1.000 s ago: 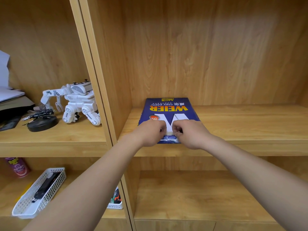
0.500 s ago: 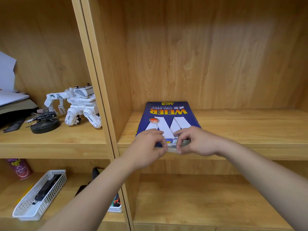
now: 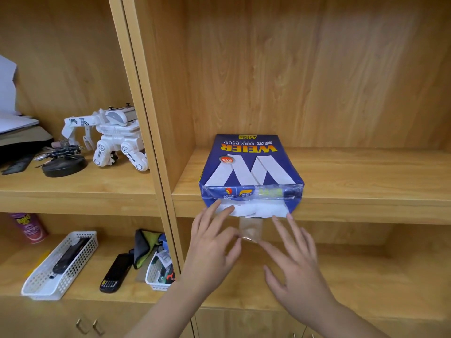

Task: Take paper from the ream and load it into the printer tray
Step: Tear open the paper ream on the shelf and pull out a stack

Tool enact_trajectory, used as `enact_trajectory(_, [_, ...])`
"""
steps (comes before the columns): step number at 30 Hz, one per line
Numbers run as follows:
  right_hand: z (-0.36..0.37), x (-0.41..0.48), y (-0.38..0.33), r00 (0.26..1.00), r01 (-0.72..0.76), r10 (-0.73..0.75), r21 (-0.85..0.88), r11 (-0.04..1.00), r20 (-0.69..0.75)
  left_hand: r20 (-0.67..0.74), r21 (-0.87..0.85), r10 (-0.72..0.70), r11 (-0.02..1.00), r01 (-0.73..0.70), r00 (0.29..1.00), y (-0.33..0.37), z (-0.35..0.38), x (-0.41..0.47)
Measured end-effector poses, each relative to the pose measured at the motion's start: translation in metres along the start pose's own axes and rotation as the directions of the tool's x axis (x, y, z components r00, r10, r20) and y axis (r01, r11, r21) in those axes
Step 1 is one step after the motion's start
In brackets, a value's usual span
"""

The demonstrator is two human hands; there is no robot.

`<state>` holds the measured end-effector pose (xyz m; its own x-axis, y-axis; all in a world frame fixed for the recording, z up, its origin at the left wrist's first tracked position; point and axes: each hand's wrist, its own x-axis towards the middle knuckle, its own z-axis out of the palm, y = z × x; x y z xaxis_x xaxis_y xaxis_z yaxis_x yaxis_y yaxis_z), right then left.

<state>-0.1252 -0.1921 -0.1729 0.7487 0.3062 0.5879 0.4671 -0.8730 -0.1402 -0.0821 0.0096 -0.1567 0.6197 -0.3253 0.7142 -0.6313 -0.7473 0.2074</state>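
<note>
A blue ream of copy paper (image 3: pixel 249 164) lies flat on a wooden shelf, its near end hanging over the shelf's front edge. That end's wrapper flap (image 3: pixel 253 211) is folded open, showing its white inside, and a strip of clear tape (image 3: pixel 251 231) dangles from it. My left hand (image 3: pixel 214 242) is just below the flap, fingers spread, fingertips touching the flap's left part. My right hand (image 3: pixel 292 259) is lower right of the tape, fingers apart, holding nothing. No printer is in view.
The shelf (image 3: pixel 353 181) runs wide to the right of the ream. A vertical divider (image 3: pixel 151 142) stands to the left. Beyond it are a white toy robot (image 3: pixel 114 137), a black round base (image 3: pixel 64 165), a white basket (image 3: pixel 61 264) and a dark handset (image 3: pixel 116 272).
Both hands have let go of the ream's near end and dropped below the shelf edge. The flap now hangs open with tape dangling. The view has moved closer and lower.
</note>
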Motion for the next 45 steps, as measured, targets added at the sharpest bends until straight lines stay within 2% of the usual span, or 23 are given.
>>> enact_trajectory(6, [0.009, -0.024, 0.003, 0.997, -0.07, 0.069, 0.107, 0.992, 0.015, 0.04, -0.001, 0.004, 1.0, -0.004, 0.999, -0.001, 0.008, -0.011])
enact_trajectory(10, [-0.003, -0.018, 0.006, 0.983, -0.12, 0.149, 0.238, 0.964, -0.106, 0.019, -0.043, -0.004, 0.999, 0.004, 1.0, -0.002, 0.009, -0.019])
enact_trajectory(15, [-0.033, 0.013, 0.014, 0.923, -0.157, 0.283, 0.414, 0.897, -0.262, -0.043, -0.13, -0.015, 0.992, 0.01, 0.999, -0.006, -0.005, -0.022])
enact_trajectory(18, [-0.048, 0.036, 0.022, 0.876, -0.169, 0.351, 0.471, 0.866, -0.33, -0.14, -0.226, -0.108, 0.971, 0.074, 0.984, -0.007, -0.026, -0.005])
enact_trajectory(21, [-0.054, 0.057, 0.034, 0.846, -0.212, 0.422, 0.521, 0.827, -0.325, -0.198, -0.347, -0.25, 0.922, 0.171, 0.948, -0.013, -0.045, 0.021])
enact_trajectory(24, [-0.051, 0.078, 0.045, 0.813, -0.296, 0.521, 0.585, 0.755, -0.259, -0.136, -0.392, -0.4, 0.862, 0.321, 0.906, -0.025, -0.055, 0.047])
enact_trajectory(27, [-0.043, 0.096, 0.05, 0.779, -0.382, 0.598, 0.613, 0.692, -0.189, 0.004, -0.404, -0.498, 0.792, 0.457, 0.867, -0.037, -0.054, 0.066])
enact_trajectory(29, [-0.036, 0.101, 0.05, 0.767, -0.419, 0.62, 0.603, 0.679, -0.164, 0.036, -0.345, -0.476, 0.82, 0.457, 0.879, -0.044, -0.049, 0.073])
enact_trajectory(32, [-0.026, 0.091, 0.045, 0.745, -0.451, 0.646, 0.588, 0.672, -0.166, 0.004, -0.261, -0.404, 0.883, 0.391, 0.915, -0.051, -0.042, 0.073])
enact_trajectory(37, [-0.008, 0.064, 0.033, 0.764, -0.395, 0.558, 0.448, 0.802, -0.324, -0.029, -0.349, -0.378, 0.871, 0.346, 0.925, -0.061, -0.035, 0.048])
enact_trajectory(41, [0.0, 0.061, 0.031, 0.724, -0.459, 0.627, 0.479, 0.748, -0.286, -0.035, -0.38, -0.391, 0.856, 0.349, 0.92, -0.066, -0.027, 0.037])
enact_trajectory(45, [0.006, 0.06, 0.022, 0.714, -0.457, 0.616, 0.444, 0.77, -0.333, -0.099, -0.344, -0.24, 0.919, 0.193, 0.966, -0.073, -0.023, 0.036])
